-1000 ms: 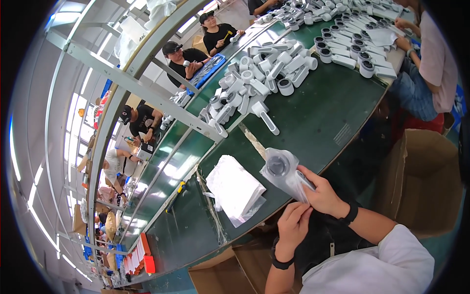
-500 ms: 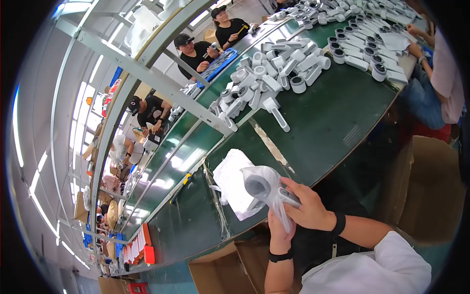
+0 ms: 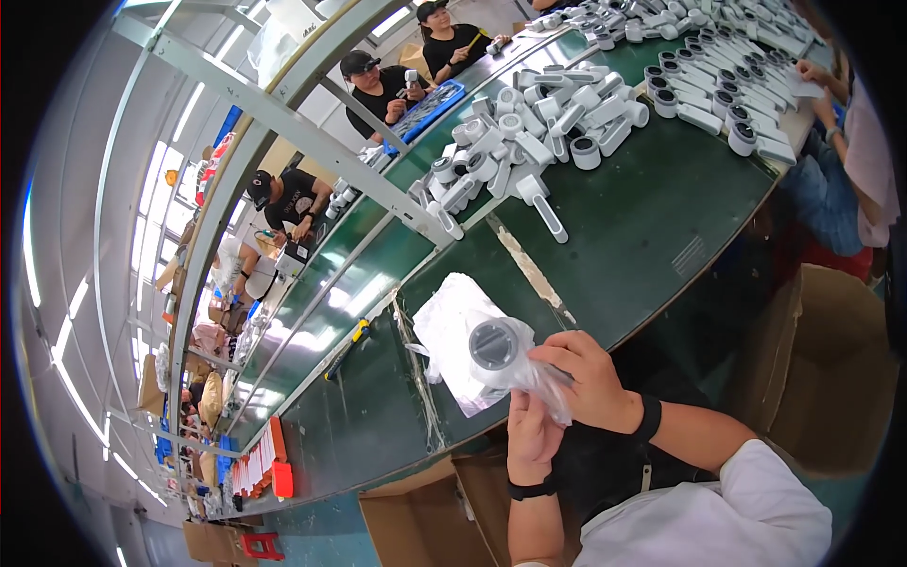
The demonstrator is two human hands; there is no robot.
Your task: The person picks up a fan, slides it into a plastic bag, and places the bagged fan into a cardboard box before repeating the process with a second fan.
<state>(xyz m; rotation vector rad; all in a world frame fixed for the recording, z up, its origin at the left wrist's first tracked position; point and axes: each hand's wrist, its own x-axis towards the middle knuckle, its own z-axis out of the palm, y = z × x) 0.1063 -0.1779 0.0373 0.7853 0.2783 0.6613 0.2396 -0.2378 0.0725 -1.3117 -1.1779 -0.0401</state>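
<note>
Clear plastic bag (image 3: 548, 395), round-headed grey device (image 3: 493, 345) inside

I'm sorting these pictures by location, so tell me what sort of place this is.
Likely a factory workshop: a green workbench, a heap of matching white devices on it, and several people at work beyond.

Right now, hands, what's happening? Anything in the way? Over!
Right hand: gripping white device inside clear bag. Left hand: at bag's lower end. White stack on green table, partly hidden behind device.
</note>
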